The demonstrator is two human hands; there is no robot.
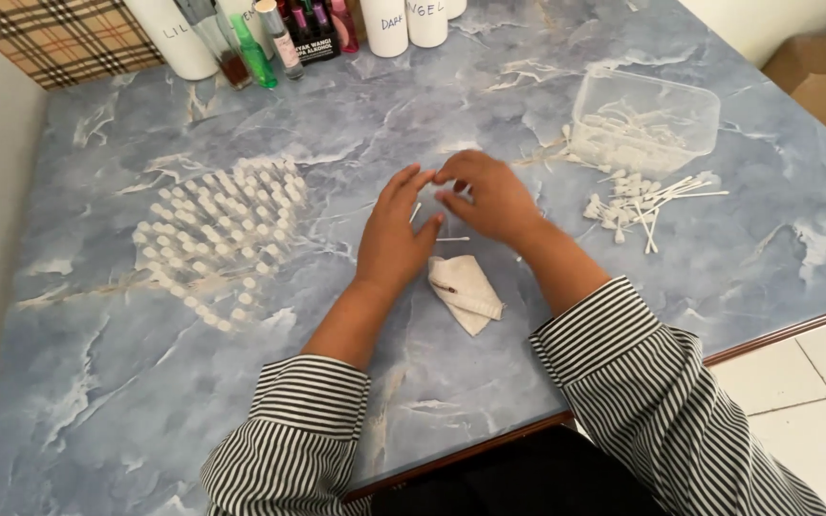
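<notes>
My left hand (394,234) and my right hand (491,198) meet over the middle of a blue marbled table (241,401), fingertips close together. A thin white tube (416,211) pokes out between the left fingers, and the right fingertips pinch at something small beside it that I cannot make out. Another thin white tube (453,239) lies on the table just under the hands. A crumpled white tissue (467,292) sits near my wrists. To the left stand several small clear vials with white caps (222,234) in a tight cluster.
A clear plastic tub (644,119) of white sprayer parts stands at the right, with loose sprayer tubes (638,201) scattered in front. Bottles and white containers (279,33) line the far edge. A cardboard box (819,76) sits beyond the table's right corner. White floor tiles show at lower right.
</notes>
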